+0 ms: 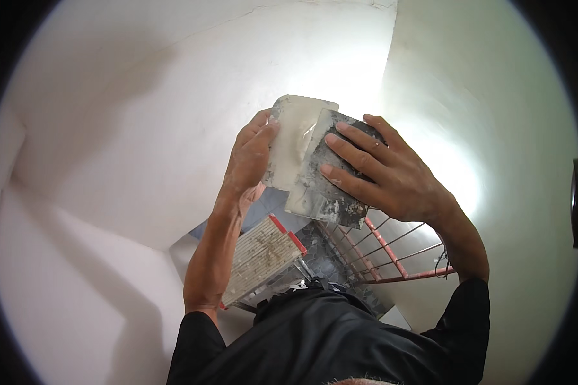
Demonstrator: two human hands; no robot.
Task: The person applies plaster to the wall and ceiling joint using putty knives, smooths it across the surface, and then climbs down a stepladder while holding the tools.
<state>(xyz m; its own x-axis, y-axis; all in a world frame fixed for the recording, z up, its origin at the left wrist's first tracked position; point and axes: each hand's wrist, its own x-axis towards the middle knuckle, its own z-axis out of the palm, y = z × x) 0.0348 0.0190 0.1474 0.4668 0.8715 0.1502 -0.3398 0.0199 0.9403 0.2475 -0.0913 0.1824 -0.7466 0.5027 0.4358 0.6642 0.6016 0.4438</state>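
Observation:
My left hand (248, 154) is closed on the edge of a flat board (292, 141) coated with cream paste, held up in the middle of the view. My right hand (385, 173) grips a dark, paste-smeared flat blade (321, 196), with its fingers lying across the upper face. The blade overlaps the right part of the board, and its far corner is lower than the board's top edge. The thumb of my right hand is hidden beneath the blade.
White walls (109, 128) surround me, meeting in a corner ahead. Below are a ribbed step platform (257, 256) with red edge caps and a tiled floor (321, 250). A red metal railing (398, 266) runs at the right. A dark round-edged object (576, 202) sits at the far right.

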